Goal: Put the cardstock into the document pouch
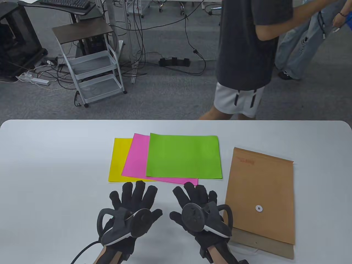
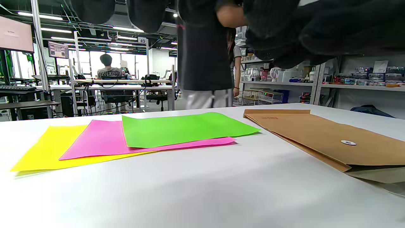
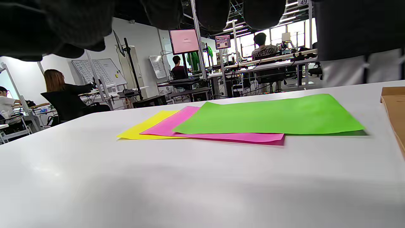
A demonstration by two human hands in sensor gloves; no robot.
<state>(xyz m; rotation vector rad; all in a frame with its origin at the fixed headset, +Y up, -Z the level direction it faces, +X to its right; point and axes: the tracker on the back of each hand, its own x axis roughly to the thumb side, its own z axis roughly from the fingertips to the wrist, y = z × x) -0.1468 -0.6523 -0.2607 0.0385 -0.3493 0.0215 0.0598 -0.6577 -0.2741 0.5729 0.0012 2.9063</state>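
**A:** What do the hands have hold of?

**B:** Nothing. The left hand (image 1: 129, 209) and the right hand (image 1: 199, 210) are both over the near part of the white table (image 1: 55, 165), fingers spread wide and pointing away from the person, palms down. From the wrist views I cannot tell whether the fingertips touch the tabletop.

**A:** How close are they to the paper?

**B:** The left fingertips (image 1: 139, 185) sit just beside the near edge of the yellow cardstock (image 1: 118, 162). The right fingertips (image 1: 189, 187) are just at the near edge of the pink cardstock (image 1: 136, 159), possibly touching it; I cannot say for sure.

**A:** And the stack?

**B:** Three sheets fanned out, lying flat at the table's middle. Yellow is lowest and furthest left, pink overlaps it, and the green cardstock (image 1: 183, 155) lies on top, shifted right. In the left wrist view the green sheet's (image 2: 180, 128) near right corner overhangs the pink (image 2: 98, 139).

**A:** Where is the pouch?

**B:** The brown document pouch (image 1: 261, 192) lies flat to the right of the stack, near but apart from the green sheet. Its white button closure (image 1: 259, 208) faces up, and its flap end points toward the person. The right hand's tracker is just beside its left edge.

**A:** Room to move?

**B:** Bare white table spreads left of the yellow sheet and between the two wrists. A person in a dark shirt (image 1: 247, 41) stands beyond the far edge.
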